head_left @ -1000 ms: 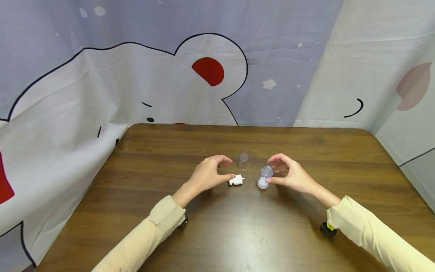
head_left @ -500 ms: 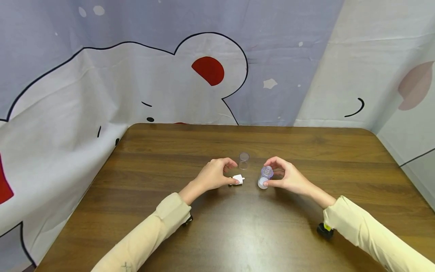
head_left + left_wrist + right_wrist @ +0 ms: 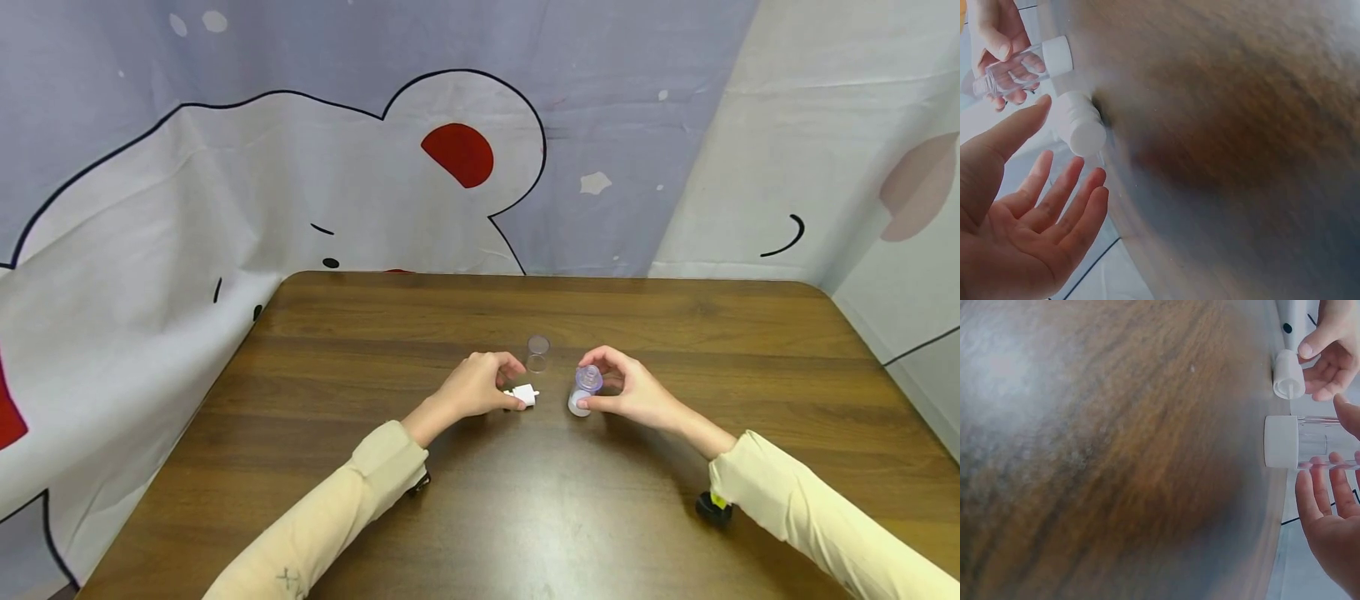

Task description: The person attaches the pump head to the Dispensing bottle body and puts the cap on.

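A clear bottle (image 3: 587, 382) with a white base stands upright on the table, its threaded neck uncovered. My right hand (image 3: 636, 387) holds it, thumb in front and fingers behind; the right wrist view shows the fingertips against the clear wall (image 3: 1322, 447). To its left lies a white pump head (image 3: 526, 395) on its side, with a small stem pointing right. My left hand (image 3: 477, 387) is around the pump head, thumb near its front and fingers spread behind. In the left wrist view, the left fingers (image 3: 1063, 215) are loosely bent beside the pump head, without a visible grip.
Behind the pump head, a small transparent cap (image 3: 537, 354) sits on the brown wooden table (image 3: 525, 517). A printed curtain (image 3: 337, 183) hangs along the table's far edge and sides.
My left hand has moved right and closer around the pump head. The right thumb and fingers have come in onto the bottle. Bottle, pump head and cap stay in place.
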Available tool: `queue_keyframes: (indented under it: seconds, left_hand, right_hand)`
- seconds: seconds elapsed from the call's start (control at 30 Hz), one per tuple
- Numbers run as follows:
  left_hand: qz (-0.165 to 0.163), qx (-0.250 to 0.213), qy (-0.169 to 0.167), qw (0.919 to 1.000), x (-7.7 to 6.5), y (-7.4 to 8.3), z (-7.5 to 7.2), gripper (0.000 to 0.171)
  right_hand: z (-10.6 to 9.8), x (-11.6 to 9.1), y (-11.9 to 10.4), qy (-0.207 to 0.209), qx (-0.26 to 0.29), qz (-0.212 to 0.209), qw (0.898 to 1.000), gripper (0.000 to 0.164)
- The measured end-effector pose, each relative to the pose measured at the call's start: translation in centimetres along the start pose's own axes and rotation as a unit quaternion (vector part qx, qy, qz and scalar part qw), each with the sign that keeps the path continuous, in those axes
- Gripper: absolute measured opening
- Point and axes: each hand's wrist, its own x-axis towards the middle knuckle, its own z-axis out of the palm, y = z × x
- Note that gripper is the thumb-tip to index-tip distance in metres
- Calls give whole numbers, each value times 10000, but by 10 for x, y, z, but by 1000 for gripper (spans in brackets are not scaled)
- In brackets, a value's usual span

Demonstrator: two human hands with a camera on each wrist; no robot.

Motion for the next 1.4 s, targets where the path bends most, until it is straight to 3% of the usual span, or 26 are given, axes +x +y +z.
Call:
queue_keyframes:
  seconds: [0.67,1.4]
  left_hand:
    - [-205,42,-171,9996,3,0,4,38]
    - [-297,233,-150,9992,5,-1,8,28]
  right_hand:
    - [2,-2,1,11,99,138,9999,46]
    - [4,-2,6,29,107,-37,9999,45]
